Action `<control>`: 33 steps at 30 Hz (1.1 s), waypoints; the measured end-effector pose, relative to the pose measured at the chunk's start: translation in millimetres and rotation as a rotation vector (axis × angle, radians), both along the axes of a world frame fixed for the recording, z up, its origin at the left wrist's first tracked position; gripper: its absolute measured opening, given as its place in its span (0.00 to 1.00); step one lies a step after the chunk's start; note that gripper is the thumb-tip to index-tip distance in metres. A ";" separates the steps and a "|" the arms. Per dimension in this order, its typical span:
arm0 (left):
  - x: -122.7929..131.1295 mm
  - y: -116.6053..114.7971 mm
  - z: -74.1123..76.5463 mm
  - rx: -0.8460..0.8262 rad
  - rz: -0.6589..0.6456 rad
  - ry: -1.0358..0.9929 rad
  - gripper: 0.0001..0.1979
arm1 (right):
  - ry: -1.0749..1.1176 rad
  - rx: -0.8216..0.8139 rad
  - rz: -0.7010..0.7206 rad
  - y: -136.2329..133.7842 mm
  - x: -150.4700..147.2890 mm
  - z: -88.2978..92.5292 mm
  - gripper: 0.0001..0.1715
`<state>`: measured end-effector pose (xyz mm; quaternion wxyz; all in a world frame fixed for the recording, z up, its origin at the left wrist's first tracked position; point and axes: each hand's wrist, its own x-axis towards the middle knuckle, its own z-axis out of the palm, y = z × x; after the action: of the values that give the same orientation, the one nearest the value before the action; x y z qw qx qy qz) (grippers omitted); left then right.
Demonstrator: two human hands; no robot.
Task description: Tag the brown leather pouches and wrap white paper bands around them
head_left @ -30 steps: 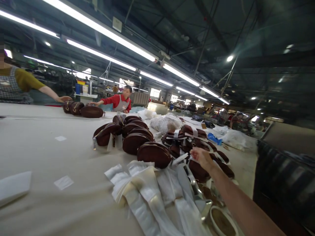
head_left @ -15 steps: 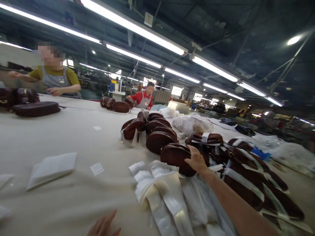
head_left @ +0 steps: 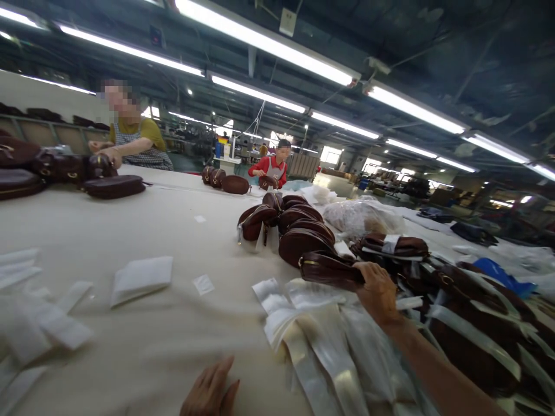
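Note:
My right hand [head_left: 378,290] is closed round the end of a dark brown leather pouch [head_left: 330,270] and holds it just above a heap of clear plastic sleeves [head_left: 321,341]. Behind it a row of similar brown pouches [head_left: 299,228] lies on the cream table [head_left: 130,225]. My left hand [head_left: 211,390] rests flat on the table at the bottom edge, fingers stretched out and holding nothing. To the right lies a pile of brown pouches wrapped in white paper bands [head_left: 468,294].
Folded white paper pieces [head_left: 141,277] lie on the table at the left. A person in a yellow top [head_left: 132,141] handles brown bags [head_left: 113,186] at the far left. Another person in red [head_left: 273,166] works at the far end beside more pouches [head_left: 223,180].
My right hand has taken hold of the nearest pouch and lifted it off the table. My left hand has come further into view. The view has swung left.

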<state>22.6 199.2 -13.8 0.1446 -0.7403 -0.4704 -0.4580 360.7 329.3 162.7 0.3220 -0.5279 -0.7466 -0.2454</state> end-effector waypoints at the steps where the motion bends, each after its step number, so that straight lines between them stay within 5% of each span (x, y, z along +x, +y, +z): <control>1: 0.7 -2.2 4.5 -0.034 -0.006 -0.081 0.11 | -0.026 0.040 0.060 -14.7 -6.9 11.9 0.08; 5: -10.4 -18.8 43.5 -0.168 0.176 -0.458 0.15 | -0.206 0.144 0.439 -84.0 -45.5 50.6 0.12; 9: -38.7 -55.7 114.2 -0.032 0.308 -0.606 0.16 | -0.390 0.155 0.780 -143.0 -90.4 49.4 0.13; 11: -50.3 -76.9 149.3 0.071 0.251 -0.556 0.14 | -0.429 0.150 0.888 -161.7 -111.9 33.2 0.11; 14: -55.9 -100.7 179.8 -0.114 -0.093 -0.199 0.17 | -0.410 0.137 1.019 -178.7 -139.7 7.4 0.06; 16: -51.8 -108.3 180.2 -0.357 -0.369 0.042 0.27 | -0.391 0.127 1.070 -184.3 -150.3 0.2 0.06; 18: -44.3 -110.3 168.7 -0.523 -0.506 0.155 0.38 | -0.390 0.101 1.054 -188.1 -151.2 3.2 0.11; 20: -36.6 -109.7 153.5 -0.562 -0.480 0.165 0.42 | -0.348 0.045 0.952 -195.4 -143.1 11.6 0.15; 24: -26.5 -112.6 134.7 -0.463 -0.272 0.163 0.34 | -0.120 -0.109 0.715 -232.4 -120.9 16.8 0.10; 28: -22.2 -121.1 131.2 -0.389 -0.195 0.130 0.30 | -0.089 -0.162 0.557 -263.9 -119.2 -5.3 0.19; 33: -22.1 -126.7 134.8 -0.260 -0.282 0.146 0.20 | -0.079 -0.174 0.465 -249.1 -125.9 -25.7 0.16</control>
<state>0.5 72.4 120.9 0.0161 -0.8425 -0.4056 -0.3541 234.8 80.2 137.0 0.2937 -0.3578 -0.8782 -0.1201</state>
